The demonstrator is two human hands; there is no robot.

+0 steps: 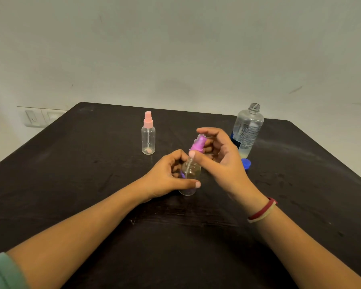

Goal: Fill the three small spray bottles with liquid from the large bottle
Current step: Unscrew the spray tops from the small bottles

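On the dark table (92, 184), my left hand (167, 176) wraps around a small clear spray bottle (191, 174) standing upright at the centre. My right hand (219, 157) pinches its purple spray head (197, 144), which is lifted and tilted above the neck with its thin dip tube still reaching into the bottle. A second small spray bottle with a pink head (148, 133) stands capped farther back left. The large clear bottle (247, 130) stands uncapped at the back right, with a little liquid at its bottom. Its blue cap (246, 163) lies beside it.
A pale wall rises behind the table, with a white socket plate (42, 117) at the left. The table's far edge runs just behind the bottles. Faint smudges mark the tabletop on the right.
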